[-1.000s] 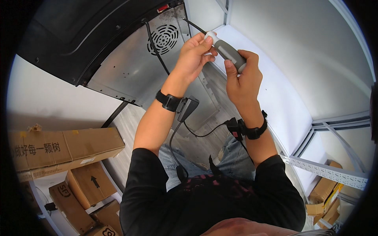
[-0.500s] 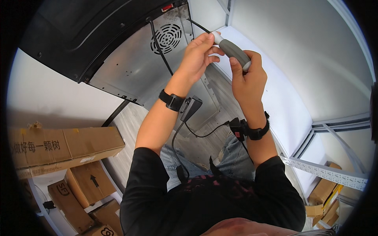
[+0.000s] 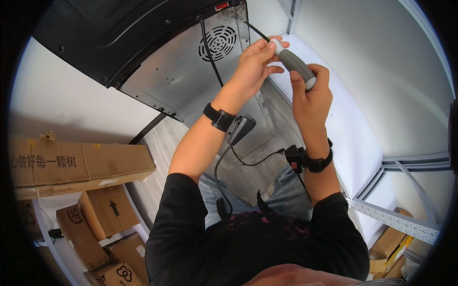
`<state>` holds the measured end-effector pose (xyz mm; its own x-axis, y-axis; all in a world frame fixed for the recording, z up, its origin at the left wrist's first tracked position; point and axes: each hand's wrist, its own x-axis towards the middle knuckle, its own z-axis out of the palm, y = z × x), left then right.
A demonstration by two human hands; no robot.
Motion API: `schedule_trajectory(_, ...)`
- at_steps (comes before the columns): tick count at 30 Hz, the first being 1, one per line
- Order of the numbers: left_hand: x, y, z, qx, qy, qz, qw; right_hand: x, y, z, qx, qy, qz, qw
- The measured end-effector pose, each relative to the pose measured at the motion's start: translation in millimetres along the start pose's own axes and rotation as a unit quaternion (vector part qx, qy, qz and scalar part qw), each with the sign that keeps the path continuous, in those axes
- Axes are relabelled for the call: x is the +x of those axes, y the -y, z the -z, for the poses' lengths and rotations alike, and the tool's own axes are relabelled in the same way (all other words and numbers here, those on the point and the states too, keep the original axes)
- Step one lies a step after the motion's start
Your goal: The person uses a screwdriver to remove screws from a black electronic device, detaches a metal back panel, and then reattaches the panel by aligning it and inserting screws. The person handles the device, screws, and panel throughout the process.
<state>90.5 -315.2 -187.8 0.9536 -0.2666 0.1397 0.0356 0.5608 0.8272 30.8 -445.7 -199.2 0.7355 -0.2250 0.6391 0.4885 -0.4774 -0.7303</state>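
Observation:
A screwdriver [image 3: 295, 63] with a grey handle and a dark shaft slants across the space between my hands. Its tip meets the upper right edge of a metal back panel [image 3: 157, 76], near a screw position too small to make out. My left hand [image 3: 257, 62] pinches the pale collar where shaft and handle join, with the lower fingers loosely spread. Around the handle's rounded end, my right hand [image 3: 312, 93] is closed, thumb on one side and fingers on the other. The panel has a round slotted vent [image 3: 217, 44], and a black cable [image 3: 210, 50] hangs in front of it.
A black appliance housing [image 3: 109, 38] adjoins the panel. To the left, a long cardboard box [image 3: 95, 164] lies above several smaller cartons [image 3: 109, 209]. White wall panels [image 3: 362, 57] and a perforated metal rail [image 3: 396, 219] stand to the right. Wired black devices [image 3: 242, 128] are strapped to my wrists.
The whole view has shifted, so the scene sits slightly further right. Both hands keep their hold on the screwdriver, and its tip stays at the panel's edge.

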Motion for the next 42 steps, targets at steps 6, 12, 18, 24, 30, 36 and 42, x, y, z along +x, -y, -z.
schedule_trajectory(6,3,3,14,0.040,0.003,0.010,0.999,7,-10,-4,-0.048,-0.051,0.218,0.973)
schedule_trajectory(12,0,0,10,-0.032,0.046,0.023,0.998,1,-11,-1,-0.049,-0.012,0.026,0.998)
schedule_trajectory(18,0,6,10,0.040,0.005,-0.002,0.999,5,0,5,-0.020,0.012,0.026,0.999)
schedule_trajectory(24,3,23,15,0.014,0.085,0.053,0.995,16,-8,38,-0.046,-0.032,0.056,0.997)
schedule_trajectory(30,14,65,12,0.045,0.023,0.088,0.995,47,-68,78,0.052,0.197,-0.105,0.973)
schedule_trajectory(36,38,164,12,0.117,-0.008,0.153,0.981,40,-154,110,-0.028,0.355,-0.218,0.909)
schedule_trajectory(42,55,272,35,0.197,0.044,0.234,0.951,-28,-259,115,-0.055,0.346,-0.368,0.861)
